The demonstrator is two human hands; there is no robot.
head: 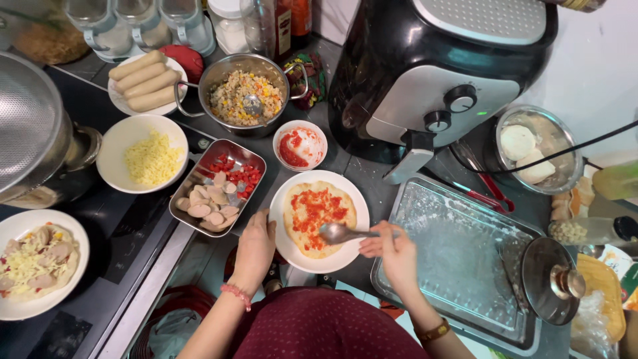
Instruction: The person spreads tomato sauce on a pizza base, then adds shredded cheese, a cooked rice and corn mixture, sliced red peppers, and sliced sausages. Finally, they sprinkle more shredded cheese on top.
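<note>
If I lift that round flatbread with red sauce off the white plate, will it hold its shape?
Probably not. The round flatbread looks thin and lies flat on the white plate, so it would likely droop at the edges. The wet red sauce that the metal spoon spreads could slide or drip if tilted.

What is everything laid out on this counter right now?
white plate: one, centre, holds the dough
flat dough round: one, tan with red sauce
spoon: one, silver, on the dough
sauce bowl: one, white, red sauce inside
metal tray: one, sausage slices and red pepper bits
cheese bowl: one, white, yellow shreds
pot of rice mix: one, steel
sausage plate: one, four pale sausages
topped pizza plate: one, far left
air fryer: one, black
glass baking dish: one, clear, right
left hand: on the plate rim
right hand: fingers hold the spoon
</note>
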